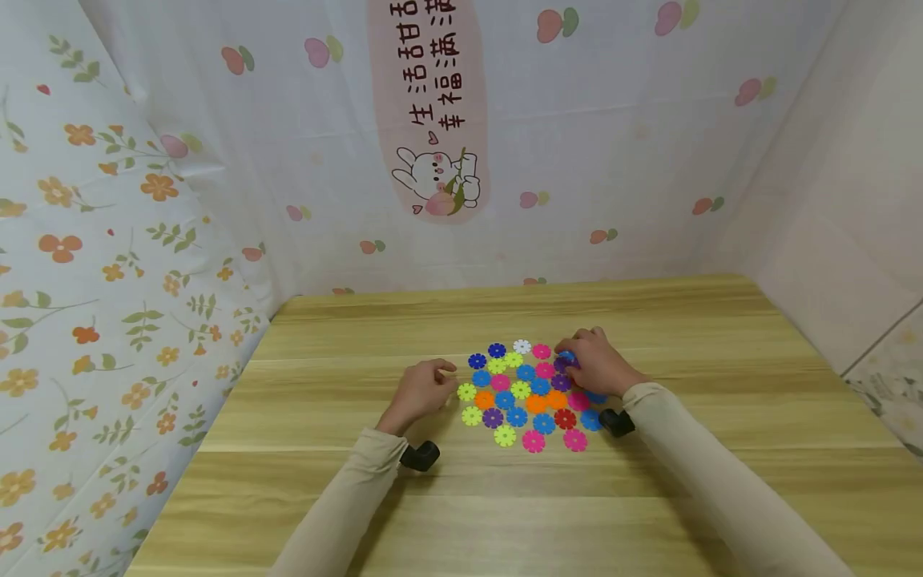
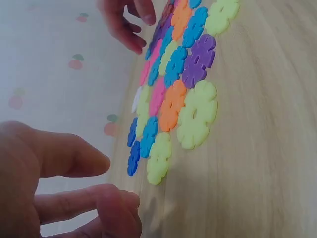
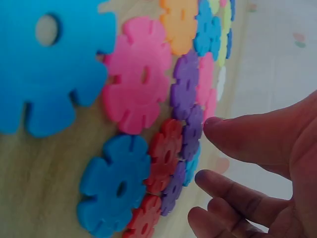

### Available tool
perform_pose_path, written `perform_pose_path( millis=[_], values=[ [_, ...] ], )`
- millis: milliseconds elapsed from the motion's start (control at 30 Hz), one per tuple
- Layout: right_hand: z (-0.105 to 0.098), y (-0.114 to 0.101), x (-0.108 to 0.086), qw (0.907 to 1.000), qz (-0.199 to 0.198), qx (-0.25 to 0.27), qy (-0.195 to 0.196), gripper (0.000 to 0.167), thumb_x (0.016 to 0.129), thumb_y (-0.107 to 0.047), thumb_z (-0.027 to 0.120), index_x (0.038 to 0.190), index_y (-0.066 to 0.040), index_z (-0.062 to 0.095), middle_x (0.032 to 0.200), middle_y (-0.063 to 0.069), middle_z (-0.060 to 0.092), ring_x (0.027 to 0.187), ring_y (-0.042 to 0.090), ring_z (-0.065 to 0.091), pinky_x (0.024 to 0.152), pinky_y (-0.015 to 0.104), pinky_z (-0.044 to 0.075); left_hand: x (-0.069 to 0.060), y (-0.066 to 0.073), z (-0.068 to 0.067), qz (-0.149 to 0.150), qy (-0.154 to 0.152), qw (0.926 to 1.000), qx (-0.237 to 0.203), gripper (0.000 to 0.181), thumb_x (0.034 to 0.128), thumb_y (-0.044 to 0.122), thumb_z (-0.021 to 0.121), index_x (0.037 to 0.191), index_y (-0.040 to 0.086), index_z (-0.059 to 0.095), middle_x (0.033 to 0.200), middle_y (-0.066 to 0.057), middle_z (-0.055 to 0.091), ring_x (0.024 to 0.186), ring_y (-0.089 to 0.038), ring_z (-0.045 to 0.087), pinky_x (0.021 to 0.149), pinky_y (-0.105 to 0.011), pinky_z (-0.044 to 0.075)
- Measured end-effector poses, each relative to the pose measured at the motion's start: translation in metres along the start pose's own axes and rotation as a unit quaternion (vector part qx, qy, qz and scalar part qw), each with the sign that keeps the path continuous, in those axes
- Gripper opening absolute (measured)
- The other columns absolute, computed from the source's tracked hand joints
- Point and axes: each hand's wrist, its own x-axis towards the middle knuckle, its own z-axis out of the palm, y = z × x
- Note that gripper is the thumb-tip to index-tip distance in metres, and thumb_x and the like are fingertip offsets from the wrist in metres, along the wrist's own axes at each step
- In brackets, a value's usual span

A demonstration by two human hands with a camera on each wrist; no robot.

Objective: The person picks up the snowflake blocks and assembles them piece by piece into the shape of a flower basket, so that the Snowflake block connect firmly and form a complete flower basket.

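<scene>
On the tabletop (image 1: 505, 505), flower discs (image 1: 524, 393) are bordered left by the left hand (image 1: 424, 386) and overhung right by the right hand (image 1: 600, 365).

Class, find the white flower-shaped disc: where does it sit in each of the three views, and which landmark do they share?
Head: white disc, slightly right of and below centre.
Left wrist: white disc, left of centre, upper half, seen nearly edge-on.
Right wrist: white disc, right of centre, upper half, also nearly edge-on.
Shared landmark: the printed backdrop cloth.
</scene>
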Motion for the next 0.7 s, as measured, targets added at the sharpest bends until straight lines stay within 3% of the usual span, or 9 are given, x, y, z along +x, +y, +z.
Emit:
perform_pose_path(
  millis=[167, 367, 700],
  values=[
    [0.002, 0.002, 0.003, 0.9995, 0.018, -0.017, -0.017, 0.025, 0.078, -0.007, 0.073, 0.102, -0.005, 0.069, 0.092, 0.011, 0.057, 0.087, 0.029, 0.039, 0.073, 0.04, 0.038, 0.003, 0.0, 0.005, -0.005, -0.009, 0.9999, -0.009, 0.03, 0.0819, 0.014, 0.067, 0.108, 0.0, 0.065, 0.08, -0.007, 0.066, 0.055, -0.014, 0.058, 0.049, -0.028, 0.047],
    [0.005, 0.004, 0.005, 0.9995, 0.015, -0.027, -0.007, 0.024, 0.077, -0.007, 0.074, 0.1, -0.005, 0.069, 0.09, 0.009, 0.059, 0.084, 0.028, 0.04, 0.073, 0.039, 0.037, 0.006, -0.003, 0.013, 0.011, -0.003, 0.9994, 0.033, 0.03, 0.0747, 0.013, 0.076, 0.102, 0.003, 0.069, 0.073, -0.003, 0.062, 0.06, -0.014, 0.055, 0.049, -0.025, 0.045],
    [0.007, 0.003, 0.01, 0.9993, 0.013, -0.035, -0.003, 0.016, 0.083, -0.014, 0.068, 0.096, -0.005, 0.068, 0.086, 0.007, 0.058, 0.081, 0.025, 0.041, 0.072, 0.038, 0.04, 0.011, -0.004, 0.013, 0.023, -0.007, 0.9963, 0.083, 0.023, 0.0701, 0.01, 0.081, 0.087, 0.007, 0.066, 0.075, -0.002, 0.059, 0.068, -0.015, 0.051, 0.063, -0.028, 0.043]
  ],
)
